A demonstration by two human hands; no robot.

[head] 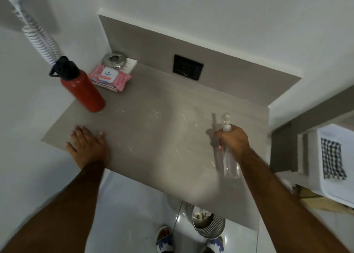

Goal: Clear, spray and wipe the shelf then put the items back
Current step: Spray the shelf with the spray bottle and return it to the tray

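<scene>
A grey stone shelf (153, 130) fills the middle of the view, speckled with wet droplets. My right hand (234, 141) grips a clear spray bottle (229, 164) by its neck above the shelf's right side, nozzle pointing away from me. My left hand (87, 145) lies flat, fingers spread, on the shelf's front left edge. A red water bottle (83, 87) with a black cap stands at the left. Behind it lie a pink wipes pack (110, 78) and a round metal ashtray (115, 60) on a white block.
A black switch plate (187, 67) is set in the back panel. A coiled white cord (41, 40) hangs on the left wall. A white basket (329, 162) with a checked cloth (332, 158) stands at the right. A slotted metal bin (207, 224) sits on the floor below, beside my sandalled feet.
</scene>
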